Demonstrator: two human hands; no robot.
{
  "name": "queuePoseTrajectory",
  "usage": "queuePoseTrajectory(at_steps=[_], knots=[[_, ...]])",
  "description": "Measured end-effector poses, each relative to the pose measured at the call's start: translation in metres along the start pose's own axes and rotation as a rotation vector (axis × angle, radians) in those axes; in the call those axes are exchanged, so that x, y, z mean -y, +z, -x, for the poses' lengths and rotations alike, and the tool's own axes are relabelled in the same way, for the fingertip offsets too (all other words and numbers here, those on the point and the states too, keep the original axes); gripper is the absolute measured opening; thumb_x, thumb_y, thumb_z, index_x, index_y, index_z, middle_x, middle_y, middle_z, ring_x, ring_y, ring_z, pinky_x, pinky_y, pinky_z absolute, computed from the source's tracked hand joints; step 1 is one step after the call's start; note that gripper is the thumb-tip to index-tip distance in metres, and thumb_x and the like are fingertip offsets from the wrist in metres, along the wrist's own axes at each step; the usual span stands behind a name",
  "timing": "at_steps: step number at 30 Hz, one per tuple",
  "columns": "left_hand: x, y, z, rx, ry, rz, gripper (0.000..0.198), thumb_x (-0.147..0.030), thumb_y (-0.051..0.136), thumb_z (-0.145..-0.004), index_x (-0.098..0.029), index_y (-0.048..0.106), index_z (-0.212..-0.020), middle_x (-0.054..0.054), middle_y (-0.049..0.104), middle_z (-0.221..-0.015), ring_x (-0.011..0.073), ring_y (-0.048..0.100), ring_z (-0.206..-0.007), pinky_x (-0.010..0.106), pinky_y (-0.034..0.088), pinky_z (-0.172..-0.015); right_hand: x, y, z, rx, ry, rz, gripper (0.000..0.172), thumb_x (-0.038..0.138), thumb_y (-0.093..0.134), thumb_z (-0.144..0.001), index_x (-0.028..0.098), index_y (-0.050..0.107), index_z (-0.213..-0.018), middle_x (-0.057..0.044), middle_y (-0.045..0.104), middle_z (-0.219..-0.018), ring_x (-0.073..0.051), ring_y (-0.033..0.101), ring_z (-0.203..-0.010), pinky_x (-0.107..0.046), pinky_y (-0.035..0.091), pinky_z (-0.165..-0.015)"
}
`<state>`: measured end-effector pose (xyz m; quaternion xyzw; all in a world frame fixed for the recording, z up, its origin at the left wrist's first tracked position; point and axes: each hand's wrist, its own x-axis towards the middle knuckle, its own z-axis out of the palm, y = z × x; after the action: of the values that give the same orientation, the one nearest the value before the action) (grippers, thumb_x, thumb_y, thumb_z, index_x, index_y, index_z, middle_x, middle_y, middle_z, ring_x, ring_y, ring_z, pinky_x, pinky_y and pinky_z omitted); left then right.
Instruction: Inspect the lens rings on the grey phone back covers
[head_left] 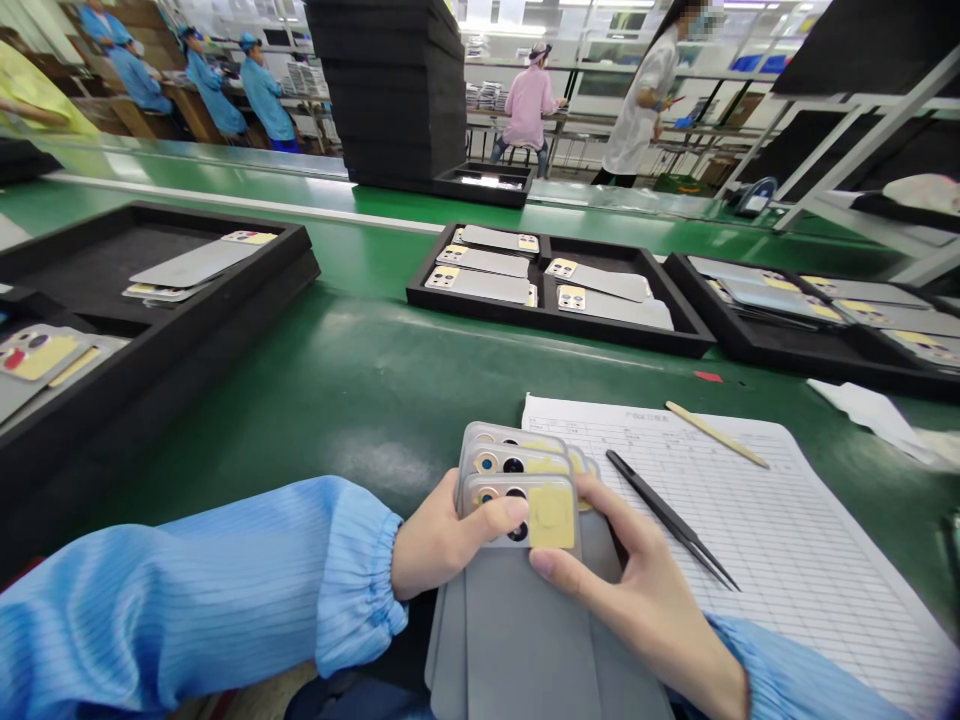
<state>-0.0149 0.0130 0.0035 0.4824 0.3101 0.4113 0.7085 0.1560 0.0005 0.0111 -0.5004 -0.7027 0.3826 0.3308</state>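
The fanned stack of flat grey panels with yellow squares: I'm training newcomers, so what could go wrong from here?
The fanned stack of flat grey panels could slip or scrape, its pieces overlapping unevenly. The left hand, its bare thumb over the round camera rings, might smudge them. The right hand might knock the slim black tweezers lying beside it.

The place was marked as a factory floor by the long green desk (360,370), on which black trays (90,250) of phone backs (484,262) were set out, and by the blue-smocked workers (268,103) and strip lights (501,29) seen beyond it.
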Motion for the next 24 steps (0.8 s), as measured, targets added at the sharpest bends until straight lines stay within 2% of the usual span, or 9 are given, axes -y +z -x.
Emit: queuePoseTrajectory(at_steps=[8,19,24], knots=[[0.0011,-0.0008,-0.0007,0.011,0.009,0.015,0.033,-0.013,0.05,-0.075,-0.021,0.062,-0.105,-0.001,0.067,-0.099,0.0157,0.059,-0.093,0.023,0.043,-0.084,0.0006,-0.0001,-0.0003,0.003,0.001,0.02,0.034,0.031,0.064,-0.071,0.026,0.054,-0.103,0.002,0.063,-0.11,-0.018,0.057,-0.102,-0.024,0.05,-0.08],[0.0017,0.0016,0.0001,-0.067,-0.075,-0.051,0.028,-0.022,0.048,-0.078,-0.017,0.064,-0.101,0.0,0.068,-0.087,0.0149,0.059,-0.08,0.022,0.044,-0.075,0.0002,0.0014,0.0005,0.01,-0.003,0.003,0.035,0.031,0.063,-0.073,0.026,0.053,-0.106,0.0,0.06,-0.116,-0.02,0.053,-0.109,-0.027,0.049,-0.084],[0.002,0.0013,-0.0002,-0.069,-0.074,-0.041,0.03,-0.018,0.048,-0.076,-0.016,0.064,-0.1,0.0,0.068,-0.087,0.0157,0.059,-0.082,0.023,0.043,-0.076,0.0001,0.0019,0.0004,0.015,0.01,0.006,0.035,0.032,0.062,-0.073,0.024,0.054,-0.107,-0.001,0.06,-0.117,-0.022,0.054,-0.108,-0.03,0.05,-0.084]])
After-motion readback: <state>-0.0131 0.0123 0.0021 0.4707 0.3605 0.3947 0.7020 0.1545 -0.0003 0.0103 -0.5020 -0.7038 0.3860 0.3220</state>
